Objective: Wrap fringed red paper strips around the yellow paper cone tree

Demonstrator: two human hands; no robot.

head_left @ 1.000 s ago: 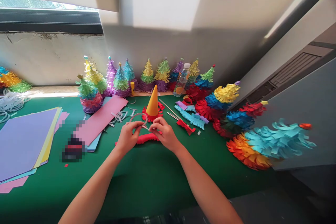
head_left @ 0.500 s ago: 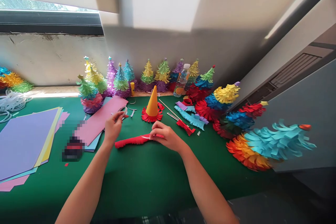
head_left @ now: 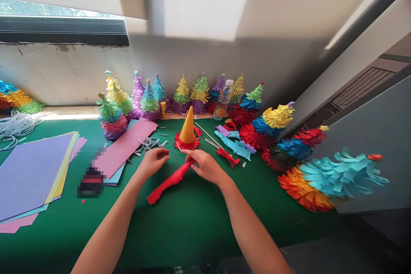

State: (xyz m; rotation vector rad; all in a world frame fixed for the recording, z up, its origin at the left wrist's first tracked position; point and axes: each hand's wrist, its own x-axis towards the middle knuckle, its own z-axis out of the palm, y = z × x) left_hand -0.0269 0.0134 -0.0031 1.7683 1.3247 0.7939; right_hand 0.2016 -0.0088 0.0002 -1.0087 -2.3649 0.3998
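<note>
Where my right hand (head_left: pixel 207 166) grips: red fringed strip (head_left: pixel 170 183), pinched.
Left hand (head_left: pixel 154 163): fingers parted.
Yellow cone (head_left: pixel 187 128): just beyond both hands.
Bottle (head_left: pixel 222 102), fringed paper trees (head_left: pixel 201 93): behind it.

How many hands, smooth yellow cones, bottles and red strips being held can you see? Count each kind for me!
Left hand and right hand: 2
Smooth yellow cone: 1
Bottle: 1
Held red strip: 1
Total: 5
</note>
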